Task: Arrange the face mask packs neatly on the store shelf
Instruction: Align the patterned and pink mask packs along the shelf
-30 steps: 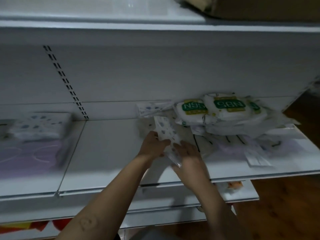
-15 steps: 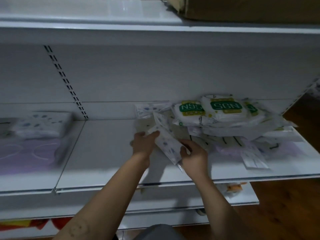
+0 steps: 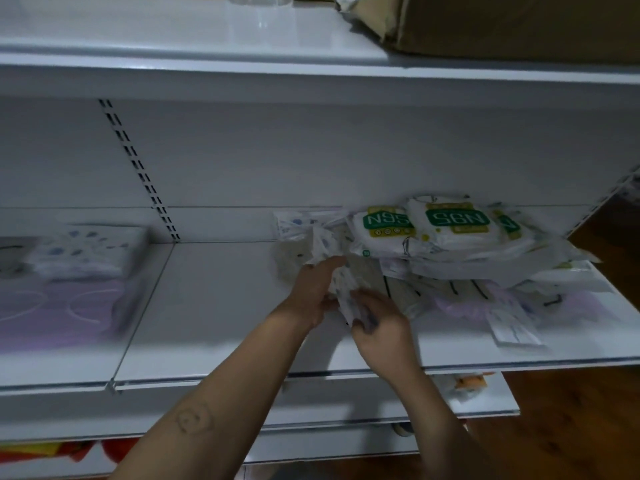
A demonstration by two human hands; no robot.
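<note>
Left hand (image 3: 313, 289) and right hand (image 3: 379, 329) both clutch a white, blue-spotted plastic mask pack (image 3: 342, 285) between them, now drawn closer together than before.

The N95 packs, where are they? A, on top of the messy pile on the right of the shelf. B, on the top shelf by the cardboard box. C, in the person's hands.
A: the N95 packs lie atop the jumbled pile at the right of the shelf; left hand and right hand grip a spotted pack.
</note>
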